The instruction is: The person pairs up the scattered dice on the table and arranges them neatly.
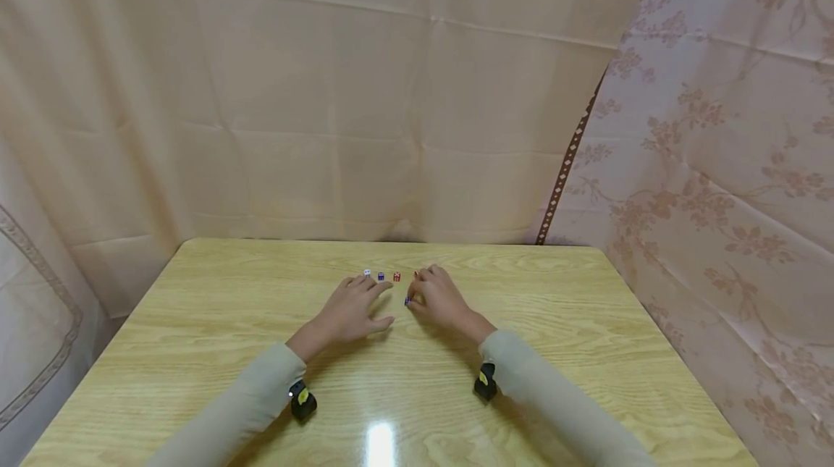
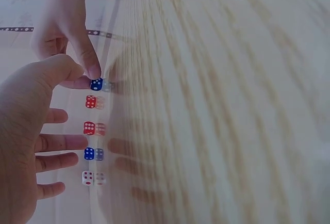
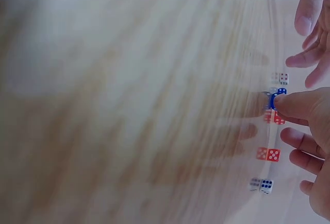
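Observation:
Between thumb and forefinger, my right hand [image 1: 444, 298] pinches a blue die [image 1: 407, 301] at the table surface, nearer me than a row of dice. My left hand [image 1: 352, 309] is spread with straight fingers beside the row's left part, holding nothing. The row has a white die [image 1: 368, 273], a blue die [image 1: 381, 276] and a red die [image 1: 397, 276]. Another red die [image 3: 273, 155] stands by my right fingers, mostly covered in the head view. A white die with blue pips [image 3: 266, 185] shows only in the right wrist view.
The dice are on a glossy wood-grain table [image 1: 228, 315], toward its far edge. Behind it hangs a beige curtain [image 1: 313, 105], and a flowered curtain [image 1: 730, 199] hangs at the right. Each wrist wears a small black camera [image 1: 302, 402].

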A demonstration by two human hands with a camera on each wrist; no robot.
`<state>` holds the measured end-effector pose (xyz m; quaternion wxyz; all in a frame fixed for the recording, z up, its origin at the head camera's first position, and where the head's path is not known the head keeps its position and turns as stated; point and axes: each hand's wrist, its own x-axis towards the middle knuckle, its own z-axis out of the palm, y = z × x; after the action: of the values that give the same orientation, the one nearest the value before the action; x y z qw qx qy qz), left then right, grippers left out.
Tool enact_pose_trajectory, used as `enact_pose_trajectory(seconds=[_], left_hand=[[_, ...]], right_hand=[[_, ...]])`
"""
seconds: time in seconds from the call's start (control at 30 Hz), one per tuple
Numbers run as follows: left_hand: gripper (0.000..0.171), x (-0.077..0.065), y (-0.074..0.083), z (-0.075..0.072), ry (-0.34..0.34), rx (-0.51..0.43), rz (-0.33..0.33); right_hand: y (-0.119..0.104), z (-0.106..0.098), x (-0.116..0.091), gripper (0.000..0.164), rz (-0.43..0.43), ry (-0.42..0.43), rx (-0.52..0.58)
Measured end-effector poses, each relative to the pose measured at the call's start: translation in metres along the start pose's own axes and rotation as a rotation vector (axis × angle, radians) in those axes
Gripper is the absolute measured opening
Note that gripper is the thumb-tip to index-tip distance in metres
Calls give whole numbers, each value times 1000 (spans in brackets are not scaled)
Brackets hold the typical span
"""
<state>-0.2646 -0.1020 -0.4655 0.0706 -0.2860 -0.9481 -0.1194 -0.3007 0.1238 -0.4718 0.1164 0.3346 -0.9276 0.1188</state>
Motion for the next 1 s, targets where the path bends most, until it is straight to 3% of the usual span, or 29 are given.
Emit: enact_pose_trajectory(seconds=[0.57, 0.8, 1.0], left_hand=[[58, -3, 2, 3, 27, -11, 45], [47, -4, 1, 7, 83, -10, 90], [40, -5, 2, 7, 83, -22, 98]], right_hand=[[-18, -4, -15, 10, -35, 2, 56], [-22, -4, -16, 10, -19, -14, 58], [-26, -2, -17, 11, -12, -37, 52]])
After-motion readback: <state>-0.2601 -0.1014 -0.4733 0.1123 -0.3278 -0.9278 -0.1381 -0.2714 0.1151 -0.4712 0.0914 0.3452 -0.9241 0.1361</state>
